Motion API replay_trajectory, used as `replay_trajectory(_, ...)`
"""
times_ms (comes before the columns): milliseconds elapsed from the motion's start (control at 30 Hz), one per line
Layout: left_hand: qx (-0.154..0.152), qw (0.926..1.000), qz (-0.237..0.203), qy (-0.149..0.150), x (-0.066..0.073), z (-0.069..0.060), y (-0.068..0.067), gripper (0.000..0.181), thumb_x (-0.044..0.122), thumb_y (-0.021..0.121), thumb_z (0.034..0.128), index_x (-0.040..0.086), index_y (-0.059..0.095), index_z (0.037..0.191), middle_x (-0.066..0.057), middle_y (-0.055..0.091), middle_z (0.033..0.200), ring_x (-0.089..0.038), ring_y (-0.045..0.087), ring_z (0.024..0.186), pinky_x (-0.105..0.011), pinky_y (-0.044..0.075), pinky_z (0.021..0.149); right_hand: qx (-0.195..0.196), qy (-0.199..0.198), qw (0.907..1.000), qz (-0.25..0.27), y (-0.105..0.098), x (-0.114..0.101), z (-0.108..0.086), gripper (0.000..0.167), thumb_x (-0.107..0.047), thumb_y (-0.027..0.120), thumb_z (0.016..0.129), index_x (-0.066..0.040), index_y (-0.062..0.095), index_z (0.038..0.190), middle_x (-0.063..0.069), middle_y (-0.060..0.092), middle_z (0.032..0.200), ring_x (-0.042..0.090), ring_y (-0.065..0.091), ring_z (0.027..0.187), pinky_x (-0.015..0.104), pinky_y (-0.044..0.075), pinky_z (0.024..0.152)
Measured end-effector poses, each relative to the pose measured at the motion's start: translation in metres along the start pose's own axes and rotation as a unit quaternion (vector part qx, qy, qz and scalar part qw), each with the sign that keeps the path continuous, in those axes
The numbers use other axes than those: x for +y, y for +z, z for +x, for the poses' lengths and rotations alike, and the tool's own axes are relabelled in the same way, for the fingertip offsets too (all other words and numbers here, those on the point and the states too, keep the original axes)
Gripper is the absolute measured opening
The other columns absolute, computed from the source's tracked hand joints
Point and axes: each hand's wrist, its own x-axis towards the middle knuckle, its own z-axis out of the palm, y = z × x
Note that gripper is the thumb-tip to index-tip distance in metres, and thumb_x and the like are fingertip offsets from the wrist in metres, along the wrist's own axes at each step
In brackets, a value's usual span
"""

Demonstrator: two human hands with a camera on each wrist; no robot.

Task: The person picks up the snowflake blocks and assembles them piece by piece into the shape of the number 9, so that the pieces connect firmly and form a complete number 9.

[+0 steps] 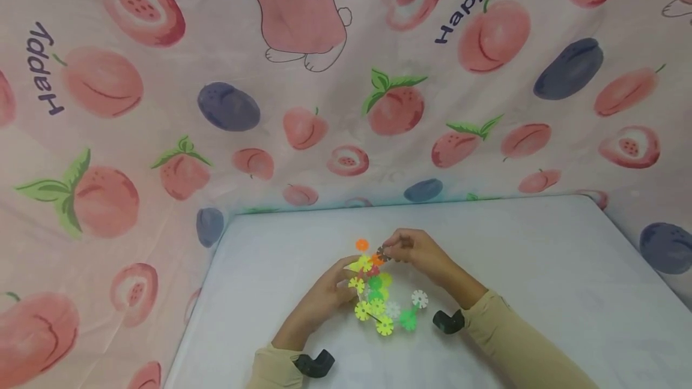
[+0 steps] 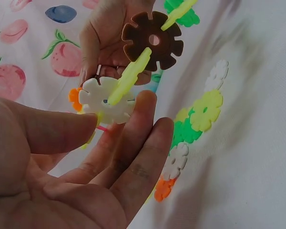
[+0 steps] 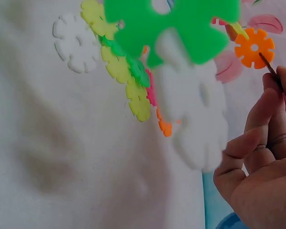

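Currently pinching a slotted brown disc (image 3: 271,72) with the right hand (image 1: 418,252), in a grip of thumb and fingertips. Seen nearly edge-on in the right wrist view, and set against an orange disc (image 3: 249,49); cannot tell whether seated in one of its slots. Grasping with the left hand (image 1: 324,293) the far-left part of a construction of linked discs (image 1: 377,306), with thumb beside a white disc (image 2: 95,102) and fingers spread around its other side. Joined from this white disc to a second brown disc (image 2: 137,37) by way of a yellow disc (image 2: 132,74), turned edge-on.

Placed between both hands, over the pale surface (image 1: 513,251), in a loose curve of yellow, green, orange, pink and white pieces. Ending toward the right in a green disc (image 1: 408,319) and a white end disc (image 1: 419,299), near the right wrist. Cannot tell which parts touch the surface. Blurred close to the right wrist camera, under a large green piece (image 3: 200,33): a pale piece (image 3: 195,124).

Dressed in beige sleeves (image 1: 524,338), with black wrist mounts (image 1: 315,365) at both cuffs. Hung behind and to the left: fruit-printed cloth (image 1: 324,92), lettered "Happy".
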Motion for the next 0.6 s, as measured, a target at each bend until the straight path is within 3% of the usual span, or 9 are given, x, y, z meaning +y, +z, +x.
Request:
replay_trajectory(133,-0.018,0.9995,-0.022,0.011,-0.002,0.000,-0.002,0.070,0.007,0.060,0.0943,0.034,0.038,0.155,-0.010,0.062,0.133,-0.020,0.066,0.102,-0.038,0.056,0.089,-0.008,0.008,0.9999,0.002,-0.001,0.003,0.001,0.020,-0.027,0.075,0.093,-0.013,0.073,0.106,0.003,0.073,0.096,0.027,0.061,0.086,0.045,0.052,0.078)
replay_trajectory(333,-0.041,0.9981,-0.035,0.028,-0.004,-0.001,-0.005,0.080,0.002,0.059,0.0914,0.029,0.031,0.161,-0.015,0.059,0.131,-0.020,0.065,0.093,-0.041,0.057,0.086,-0.024,0.011,0.9996,0.012,-0.002,0.006,0.002,0.024,-0.031,0.074,0.094,-0.013,0.073,0.110,0.003,0.074,0.099,0.030,0.062,0.091,0.045,0.053,0.081)
replay_trajectory(600,-0.050,0.9958,-0.074,0.019,-0.005,-0.003,-0.009,0.078,-0.002,0.058,0.0922,0.027,0.030,0.159,-0.022,0.051,0.137,-0.019,0.067,0.093,-0.047,0.059,0.090,-0.020,0.024,0.9993,0.018,-0.005,0.013,0.005,0.027,-0.030,0.071,0.096,-0.008,0.071,0.113,0.008,0.073,0.103,0.026,0.062,0.091,0.044,0.054,0.082)
